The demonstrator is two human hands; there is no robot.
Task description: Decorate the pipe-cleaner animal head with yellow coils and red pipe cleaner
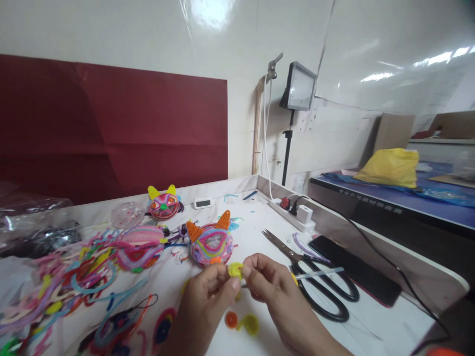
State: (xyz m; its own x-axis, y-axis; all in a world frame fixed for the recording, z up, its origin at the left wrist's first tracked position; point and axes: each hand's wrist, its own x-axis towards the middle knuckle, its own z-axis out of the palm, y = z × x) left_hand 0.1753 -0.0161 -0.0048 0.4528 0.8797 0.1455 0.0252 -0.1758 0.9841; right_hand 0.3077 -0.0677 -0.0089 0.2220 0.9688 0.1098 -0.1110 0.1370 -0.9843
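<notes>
Between the fingertips of my left hand (208,301) and my right hand (272,291) is a small yellow coil (235,270) that looks like rolled pipe cleaner. Both hands pinch it above the white table. Just beyond it sits a round craft animal head (211,242) with orange ears and pink, yellow and blue strips. Below my hands lie an orange coil (231,319) and another yellow coil (251,325). A pale translucent stick (322,273) shows beside my right hand, across the scissors; whether the hand touches it I cannot tell.
Black-handled scissors (297,257) and a phone (352,269) lie at right, near a power strip (293,212). Colourful fuzzy strips (92,272) heap at left. Behind stand a yellow-eared craft head (163,202) and a small white digital display (202,203). A raised edge (356,237) bounds the table's right side.
</notes>
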